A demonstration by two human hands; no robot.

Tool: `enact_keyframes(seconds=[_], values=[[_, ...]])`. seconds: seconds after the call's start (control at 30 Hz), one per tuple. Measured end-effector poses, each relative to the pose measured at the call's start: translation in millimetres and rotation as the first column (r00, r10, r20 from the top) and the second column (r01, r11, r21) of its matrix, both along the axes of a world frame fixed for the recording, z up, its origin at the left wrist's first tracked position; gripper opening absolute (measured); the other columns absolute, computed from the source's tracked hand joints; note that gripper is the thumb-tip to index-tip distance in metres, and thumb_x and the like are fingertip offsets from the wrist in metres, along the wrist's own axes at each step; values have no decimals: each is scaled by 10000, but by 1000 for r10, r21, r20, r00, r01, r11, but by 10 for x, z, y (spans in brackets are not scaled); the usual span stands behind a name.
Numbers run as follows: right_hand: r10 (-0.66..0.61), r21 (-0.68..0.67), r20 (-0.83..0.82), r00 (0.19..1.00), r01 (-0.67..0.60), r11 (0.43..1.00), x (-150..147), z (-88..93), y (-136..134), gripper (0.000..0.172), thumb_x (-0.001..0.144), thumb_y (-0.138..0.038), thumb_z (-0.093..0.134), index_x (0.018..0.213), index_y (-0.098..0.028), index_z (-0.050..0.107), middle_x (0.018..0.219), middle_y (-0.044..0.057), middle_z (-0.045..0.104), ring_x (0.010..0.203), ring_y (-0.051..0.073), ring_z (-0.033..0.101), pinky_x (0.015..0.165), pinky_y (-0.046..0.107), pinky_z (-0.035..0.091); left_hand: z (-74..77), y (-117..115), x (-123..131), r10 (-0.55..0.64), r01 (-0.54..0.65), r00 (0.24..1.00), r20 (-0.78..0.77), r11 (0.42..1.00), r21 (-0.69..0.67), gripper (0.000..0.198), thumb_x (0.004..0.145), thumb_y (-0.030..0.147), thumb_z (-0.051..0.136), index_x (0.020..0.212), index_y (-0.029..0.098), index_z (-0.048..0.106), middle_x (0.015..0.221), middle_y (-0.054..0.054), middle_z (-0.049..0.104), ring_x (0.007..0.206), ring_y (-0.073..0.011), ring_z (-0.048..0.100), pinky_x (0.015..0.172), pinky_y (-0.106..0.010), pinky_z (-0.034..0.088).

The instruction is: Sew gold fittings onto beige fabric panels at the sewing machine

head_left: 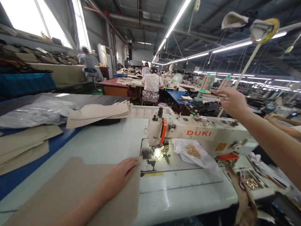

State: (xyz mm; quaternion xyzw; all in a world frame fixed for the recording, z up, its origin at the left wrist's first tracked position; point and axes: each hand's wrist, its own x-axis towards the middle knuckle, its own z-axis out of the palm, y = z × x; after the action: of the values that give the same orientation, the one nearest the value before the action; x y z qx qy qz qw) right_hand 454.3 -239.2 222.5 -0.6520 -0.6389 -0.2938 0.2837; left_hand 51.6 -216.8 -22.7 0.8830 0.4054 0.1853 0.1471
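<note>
My left hand (121, 175) lies on a beige leather-like panel (70, 185) at the bottom of the view, its fingertips close to the panel's edge and just short of the presser foot (155, 153) of a white DUKI sewing machine (199, 131). My right hand (231, 102) is raised above the machine's far end, fingers near a thread stand (207, 83). I see nothing held in it. A white plastic bag (195, 155) of small gold rings lies against the machine's front.
Stacks of beige panels (96, 114) and a clear plastic bag (37, 113) lie on the blue-edged table at left. A tray of gold buckles (251, 183) sits at right, beside another person's forearms (284, 125). Seated workers and further tables fill the hall ahead.
</note>
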Motion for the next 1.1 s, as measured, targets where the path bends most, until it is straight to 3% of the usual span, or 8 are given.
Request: enact_keyframes(seconds=[0.1,0.17,0.23,0.3,0.4,0.53,0.7,1.1], values=[[97,221,-103,990,-73,973,-389,-359,-532,163,842,-213,495,935,-192,627,888,88,631,754,202,586,711,362,477,23,-13,15,-11,11,1000,-26,1000,-5,337,891,290,353,1062,208,632,1184,-39,623,1111,-196,550,1006,-357,407],[408,70,-155,900,-401,913,-744,-778,-841,153,839,-208,502,913,-273,619,822,51,634,730,198,586,674,344,477,29,-17,21,-18,18,999,-30,1000,-1,339,894,285,347,1063,201,629,1190,-40,619,1120,-192,543,1014,-351,397],[551,-250,-316,772,-628,737,-1071,-1257,-993,177,842,-197,511,933,-290,629,794,51,647,727,191,593,637,310,475,24,-18,25,-18,18,1000,-23,1000,4,335,896,282,348,1064,202,626,1189,-37,618,1119,-189,541,1016,-346,394],[500,-386,-458,735,-671,633,-1300,-1691,-948,164,853,-216,504,885,-277,653,747,43,654,711,190,596,632,303,468,8,-17,26,-23,23,1000,-7,1000,10,329,897,275,349,1066,203,622,1185,-35,618,1110,-186,544,1012,-341,396],[252,-412,-611,750,-573,708,-1440,-2106,-620,136,810,-219,548,776,-232,679,757,44,678,694,191,607,630,292,467,-27,-13,22,-43,43,999,26,999,25,323,900,263,346,1064,201,616,1180,-35,615,1101,-181,545,1003,-334,399],[116,-390,-626,771,-438,810,-1487,-2266,-164,121,776,-199,574,760,-220,692,798,34,693,754,190,617,701,288,460,-68,0,14,-64,61,996,56,997,42,300,905,265,353,1053,217,609,1160,-23,620,1077,-174,554,984,-323,410],[67,-384,-617,784,-375,844,-1627,-2358,74,143,758,-168,583,789,-224,711,777,24,697,725,187,630,681,287,466,-70,-2,10,-78,73,994,77,996,58,266,898,245,374,1022,227,609,1124,-28,627,1041,-178,567,951,-325,430],[188,-260,-588,787,-404,877,-1695,-2491,-72,186,813,-217,517,797,-208,702,778,50,687,764,202,607,726,324,461,-34,111,-29,-138,134,986,88,990,49,265,893,183,362,1008,211,599,1073,-34,634,1008,-174,576,937,-309,418]])
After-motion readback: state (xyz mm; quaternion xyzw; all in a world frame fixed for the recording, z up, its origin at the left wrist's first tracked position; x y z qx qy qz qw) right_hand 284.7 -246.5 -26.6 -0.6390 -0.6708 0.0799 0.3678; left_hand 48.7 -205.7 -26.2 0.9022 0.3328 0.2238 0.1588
